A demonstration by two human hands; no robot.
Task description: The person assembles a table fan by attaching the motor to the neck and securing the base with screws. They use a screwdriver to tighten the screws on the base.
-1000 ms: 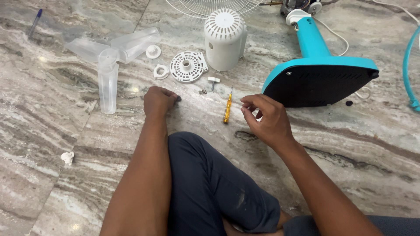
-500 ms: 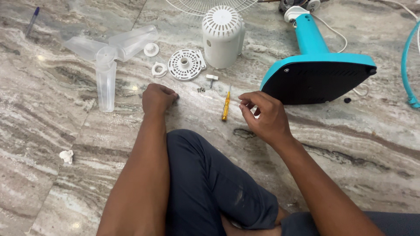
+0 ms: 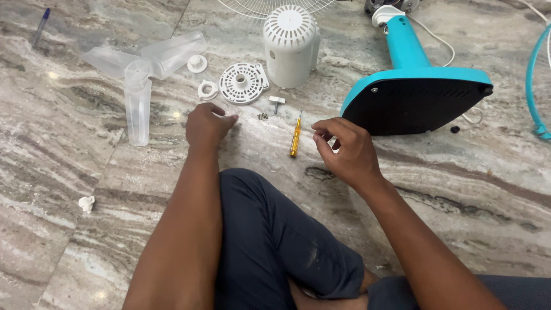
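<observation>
My left hand [image 3: 205, 124] rests on the marble floor with its fingers curled in, and I see nothing in it. Just to its right lie some small screws [image 3: 263, 116] and a white T-shaped knob [image 3: 276, 101]. A yellow-handled screwdriver [image 3: 295, 135] lies on the floor between my hands. My right hand [image 3: 345, 150] hovers to the right of the screwdriver with thumb and forefinger pinched together. Whether something tiny sits between them is too small to tell. My dark trouser knee [image 3: 270, 229] fills the foreground.
A clear three-blade fan propeller [image 3: 140, 72] lies at the left. By it are a white cap [image 3: 197, 63], ring nut [image 3: 208, 90], perforated disc [image 3: 243, 83] and motor cover [image 3: 290, 46]. A teal fan base [image 3: 416, 97] lies tipped at the right. A blue pen [image 3: 39, 26] lies far left.
My left hand has slid a little forward, toward the ring nut, and its fingers have loosened slightly. My right hand stays pinched in about the same spot.
</observation>
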